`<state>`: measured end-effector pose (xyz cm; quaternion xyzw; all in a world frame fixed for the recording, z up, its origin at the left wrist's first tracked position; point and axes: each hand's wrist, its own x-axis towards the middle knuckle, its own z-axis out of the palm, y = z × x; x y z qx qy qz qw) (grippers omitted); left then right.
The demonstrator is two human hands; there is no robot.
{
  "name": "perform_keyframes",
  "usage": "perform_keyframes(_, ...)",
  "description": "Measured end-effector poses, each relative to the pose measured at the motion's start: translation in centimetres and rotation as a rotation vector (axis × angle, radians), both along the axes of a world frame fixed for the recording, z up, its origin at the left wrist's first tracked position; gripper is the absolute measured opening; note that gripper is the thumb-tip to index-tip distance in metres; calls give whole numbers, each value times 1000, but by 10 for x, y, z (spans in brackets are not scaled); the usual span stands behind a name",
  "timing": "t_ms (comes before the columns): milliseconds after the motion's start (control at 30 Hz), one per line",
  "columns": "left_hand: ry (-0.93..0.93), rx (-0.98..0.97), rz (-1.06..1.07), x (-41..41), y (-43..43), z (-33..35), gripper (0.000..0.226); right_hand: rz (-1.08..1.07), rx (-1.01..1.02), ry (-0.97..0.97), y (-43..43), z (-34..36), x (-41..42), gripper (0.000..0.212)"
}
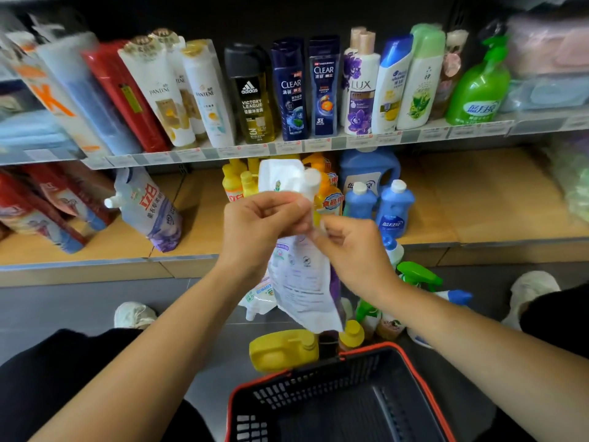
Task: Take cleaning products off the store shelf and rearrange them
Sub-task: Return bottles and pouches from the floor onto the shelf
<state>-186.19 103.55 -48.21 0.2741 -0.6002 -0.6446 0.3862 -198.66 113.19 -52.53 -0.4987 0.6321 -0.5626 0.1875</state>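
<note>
Beyond the black basket and a yellow jug lying on the floor, the left grip is clenched round the upper part of a white refill pouch held upright before the lower shelf, the right grip seemingly pinching its blurred edge, blue bottles behind.

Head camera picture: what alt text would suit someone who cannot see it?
A left hand and right hand grip a white pouch. Behind it, shampoo bottles line the upper shelf; below, a yellow jug lies beside a black basket.
</note>
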Motion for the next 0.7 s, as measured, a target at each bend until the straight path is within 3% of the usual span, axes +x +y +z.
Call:
perform_keyframes(67, -3, -55, 12, 7, -11, -1, 13, -17, -23, -81, -3, 3, -7, 34)
perform_keyframes(200, -181, -35, 358, 32, -29, -36, 8, -21, -18, -235, -2, 10, -18, 11)
perform_keyframes(267, -333, 205, 462, 41, -24, -65, 8, -7, -30, -293, -1, 12, -26, 16)
perform_keyframes(300, -408, 364, 417, 43, -17, -78, 5, -2, -44, -306, -1, 14, -30, 18)
perform_keyframes(400, -603, 727, 54, 37, 9, -106, 28, -4, -93, -357, -1, 21, -38, 19)
perform_keyframes(533, -427, 832, -315, 17, 30, -117, 45, -13, -136, -428, -2, 27, -46, 18)
perform_keyframes(700, -172, 857, -272, 2, 32, -118, 41, -28, -156, -461, -2, 33, -55, 21)
